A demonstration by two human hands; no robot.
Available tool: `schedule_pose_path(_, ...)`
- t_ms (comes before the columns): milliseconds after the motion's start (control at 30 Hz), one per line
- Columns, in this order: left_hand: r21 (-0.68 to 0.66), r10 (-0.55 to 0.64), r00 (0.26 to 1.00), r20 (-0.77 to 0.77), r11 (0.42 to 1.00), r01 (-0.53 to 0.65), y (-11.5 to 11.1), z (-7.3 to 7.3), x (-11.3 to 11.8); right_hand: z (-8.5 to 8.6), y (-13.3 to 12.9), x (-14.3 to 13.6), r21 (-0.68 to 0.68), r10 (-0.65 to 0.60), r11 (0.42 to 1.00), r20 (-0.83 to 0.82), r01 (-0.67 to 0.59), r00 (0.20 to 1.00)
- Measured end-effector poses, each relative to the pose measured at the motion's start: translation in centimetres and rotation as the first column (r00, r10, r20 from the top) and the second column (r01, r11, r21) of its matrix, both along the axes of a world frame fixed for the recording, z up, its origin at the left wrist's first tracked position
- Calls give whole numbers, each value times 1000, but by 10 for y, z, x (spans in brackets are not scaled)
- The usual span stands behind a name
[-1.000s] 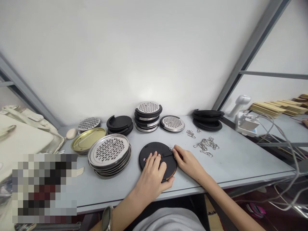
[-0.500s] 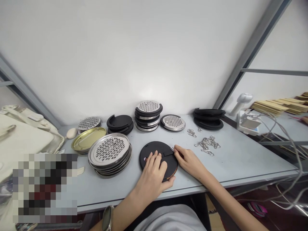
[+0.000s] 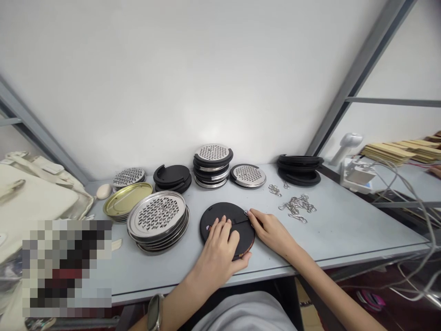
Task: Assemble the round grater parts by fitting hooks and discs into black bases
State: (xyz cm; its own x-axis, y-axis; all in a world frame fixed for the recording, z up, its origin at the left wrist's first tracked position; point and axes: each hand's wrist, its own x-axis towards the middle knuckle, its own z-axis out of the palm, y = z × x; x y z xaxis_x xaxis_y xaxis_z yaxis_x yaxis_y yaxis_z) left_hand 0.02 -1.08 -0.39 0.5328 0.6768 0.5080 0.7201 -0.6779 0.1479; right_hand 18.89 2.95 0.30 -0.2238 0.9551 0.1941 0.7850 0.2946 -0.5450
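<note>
A round black disc [image 3: 220,212] lies flat on the grey table near its front edge. My left hand [image 3: 222,243] rests on it, fingertips on its face and thumb at its lower rim, gripping it. At the disc's right side, my right hand [image 3: 268,230] pinches a small metal hook [image 3: 246,213]. Most of that hook is hidden by the fingers. Loose metal hooks [image 3: 300,204] form a small pile to the right, with a few more [image 3: 274,190] behind.
Grater plates [image 3: 158,216] and gold lids [image 3: 127,200] are stacked left. Behind stand black holders [image 3: 172,178], a mixed stack [image 3: 212,163], a grater disc [image 3: 248,175] and more black holders [image 3: 299,170]. A white device [image 3: 356,174] and cables are right.
My right fingertips have shifted very slightly left at the disc's edge. My left hand has stayed in place on the disc.
</note>
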Motion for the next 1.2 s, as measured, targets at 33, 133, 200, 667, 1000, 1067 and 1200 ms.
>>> schedule_pose_path(33,0,0,1000,0,1000,0,0,0,0,0,0,0,-5,-5,1000,13,5,1000)
schedule_pose_path(133,1,-1,1000,4,1000,1,-1,0,-1,1,0,0,-14,-18,1000,56,19,998)
schedule_pose_path(200,0,-4,1000,6,1000,4,-1,0,-1,2,0,0,-14,-28,999,71,29,997)
schedule_pose_path(667,-3,0,1000,-2,1000,0,-2,1,0,1,-2,-1,7,-47,999,-12,47,999)
schedule_pose_path(1000,12,0,1000,5,1000,0,-2,2,0,-1,-2,0,21,-36,999,-8,36,999)
schedule_pose_path(1067,12,-3,1000,0,1000,3,-2,2,0,-1,-1,0,17,-47,999,-4,47,999)
schedule_pose_path(1200,6,4,1000,-1,1000,-4,-2,2,0,-2,1,0,28,-46,999,-12,46,999)
